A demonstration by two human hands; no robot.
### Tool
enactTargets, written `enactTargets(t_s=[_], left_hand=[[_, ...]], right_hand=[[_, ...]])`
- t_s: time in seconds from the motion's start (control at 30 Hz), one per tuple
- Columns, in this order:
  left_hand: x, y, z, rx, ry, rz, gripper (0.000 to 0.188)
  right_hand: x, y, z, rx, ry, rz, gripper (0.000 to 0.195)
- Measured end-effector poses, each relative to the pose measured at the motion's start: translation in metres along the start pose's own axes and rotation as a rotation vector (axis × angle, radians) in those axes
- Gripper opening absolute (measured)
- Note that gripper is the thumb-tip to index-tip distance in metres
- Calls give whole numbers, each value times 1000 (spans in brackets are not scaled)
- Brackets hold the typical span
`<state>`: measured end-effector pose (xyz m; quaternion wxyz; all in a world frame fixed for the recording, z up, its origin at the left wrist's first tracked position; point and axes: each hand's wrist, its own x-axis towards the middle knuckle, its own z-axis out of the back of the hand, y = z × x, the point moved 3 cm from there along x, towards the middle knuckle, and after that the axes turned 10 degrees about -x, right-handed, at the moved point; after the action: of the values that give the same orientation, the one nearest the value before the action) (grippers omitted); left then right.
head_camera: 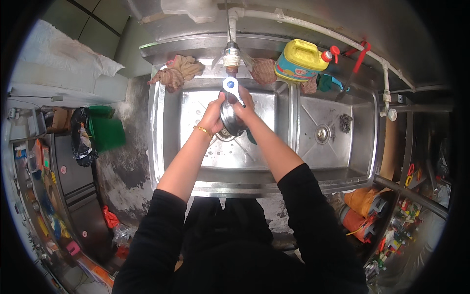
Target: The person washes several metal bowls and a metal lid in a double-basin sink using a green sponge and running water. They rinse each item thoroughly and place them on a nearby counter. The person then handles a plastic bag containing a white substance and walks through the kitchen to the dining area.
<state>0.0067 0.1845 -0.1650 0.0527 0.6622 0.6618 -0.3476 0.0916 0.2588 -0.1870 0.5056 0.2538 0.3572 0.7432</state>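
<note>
Over the left basin point(242, 156) of a steel double sink, my left hand point(211, 118) grips one side of a dark, shiny rounded vessel point(232, 123). My right hand point(245, 104) is on its other side, just below the tap point(231, 83), whose white lever has a blue button. The tap hides part of the vessel and the fingers of my right hand. Under the vessel, the drain point(225, 136) is partly covered. A dark green piece point(251, 137), perhaps a scouring pad, peeks out beside my right wrist. Water drops dot the basin floor.
Rags point(180, 71) lie on the back ledge, left of the tap; another cloth point(263, 71) is to its right. Beside that stands a yellow detergent jug point(301, 60). The right basin point(326, 158) holds a steel-wool scourer point(345, 123). A green bin point(106, 128) stands at left.
</note>
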Motion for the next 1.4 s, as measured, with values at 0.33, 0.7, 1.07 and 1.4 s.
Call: enactTargets(t_s=[0.33, 0.7, 1.07, 1.4], left_hand=[[-2, -14, 5, -176, -66, 82, 37], [37, 46, 48, -86, -350, -199, 41], [-19, 60, 31, 1248, -274, -389, 59], [-32, 21, 4, 1130, 151, -446, 89]], right_hand=[[-15, -50, 54, 1228, 709, -586, 46], [-32, -1, 53, 1326, -156, -753, 15], [-31, 6, 16, 1176, -40, -623, 18], [-31, 28, 15, 912, 366, -733, 27]])
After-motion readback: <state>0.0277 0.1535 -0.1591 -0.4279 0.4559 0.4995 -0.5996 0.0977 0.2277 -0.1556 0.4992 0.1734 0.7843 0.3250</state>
